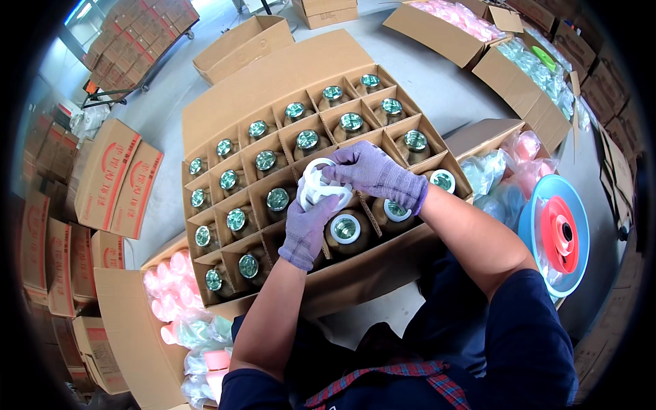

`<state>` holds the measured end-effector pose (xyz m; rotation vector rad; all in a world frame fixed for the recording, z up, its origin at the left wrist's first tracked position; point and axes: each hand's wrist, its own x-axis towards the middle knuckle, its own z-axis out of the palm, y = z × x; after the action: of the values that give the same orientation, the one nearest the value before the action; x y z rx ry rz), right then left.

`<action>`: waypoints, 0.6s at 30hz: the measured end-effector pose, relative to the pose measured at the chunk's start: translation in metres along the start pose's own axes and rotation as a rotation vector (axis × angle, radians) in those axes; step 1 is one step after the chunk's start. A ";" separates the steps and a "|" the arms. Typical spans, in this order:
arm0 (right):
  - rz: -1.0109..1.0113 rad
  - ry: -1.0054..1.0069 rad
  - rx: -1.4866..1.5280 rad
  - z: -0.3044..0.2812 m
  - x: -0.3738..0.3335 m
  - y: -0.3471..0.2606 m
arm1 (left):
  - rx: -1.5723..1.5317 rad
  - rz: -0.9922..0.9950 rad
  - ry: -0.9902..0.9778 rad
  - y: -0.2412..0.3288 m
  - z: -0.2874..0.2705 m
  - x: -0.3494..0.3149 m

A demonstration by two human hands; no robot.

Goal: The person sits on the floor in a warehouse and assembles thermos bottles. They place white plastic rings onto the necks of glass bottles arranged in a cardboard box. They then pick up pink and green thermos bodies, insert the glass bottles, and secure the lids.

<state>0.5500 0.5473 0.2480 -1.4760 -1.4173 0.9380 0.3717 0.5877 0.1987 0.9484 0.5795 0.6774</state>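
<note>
Several white plastic rings (pixel 318 195) are bunched in my left hand (pixel 304 232), its gloved fingers closed around them. My right hand (pixel 383 174), in the same purple-grey glove, pinches the upper edge of one of these rings. Both hands are over a large cardboard box (pixel 256 82) split by cardboard dividers. Its cells hold round vessels with shiny, green-silver mouths, such as this one (pixel 307 139). A few at the near right wear white rings around their mouths, among them a vessel (pixel 345 229) just below my hands. Some cells are hidden behind my hands and forearms.
At the near left, an open carton (pixel 113 328) contains pink and clear-wrapped pieces. To the right stand a blue basin (pixel 581 256) with a red round part and open cartons of bagged pieces (pixel 536 75). Closed cartons (pixel 109 178) are stacked left; a loaded cart (pixel 140 41) stands behind.
</note>
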 end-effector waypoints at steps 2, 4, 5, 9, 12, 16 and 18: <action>0.080 0.035 0.013 -0.007 0.008 0.004 | -0.040 0.019 0.091 0.001 -0.003 0.001; 0.239 0.223 0.068 -0.025 0.016 -0.004 | -0.090 0.061 0.127 0.008 -0.013 0.002; 0.236 0.374 0.004 -0.045 0.019 0.011 | -0.087 0.073 0.110 0.012 -0.009 0.005; 0.219 0.655 -0.933 -0.110 0.008 0.081 | 0.035 0.065 0.091 0.015 -0.014 0.007; 0.339 0.316 -1.225 -0.120 -0.002 0.096 | -0.005 0.066 0.116 0.021 -0.017 0.002; 0.163 -0.021 -1.335 -0.125 -0.024 0.079 | -0.062 0.084 0.160 0.030 -0.025 -0.001; 0.073 0.017 -1.264 -0.127 -0.039 0.091 | -0.087 0.049 0.189 0.037 -0.025 0.000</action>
<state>0.6975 0.4999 0.2045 -2.3842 -2.0767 -0.0714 0.3444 0.6167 0.2197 0.8246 0.6893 0.8352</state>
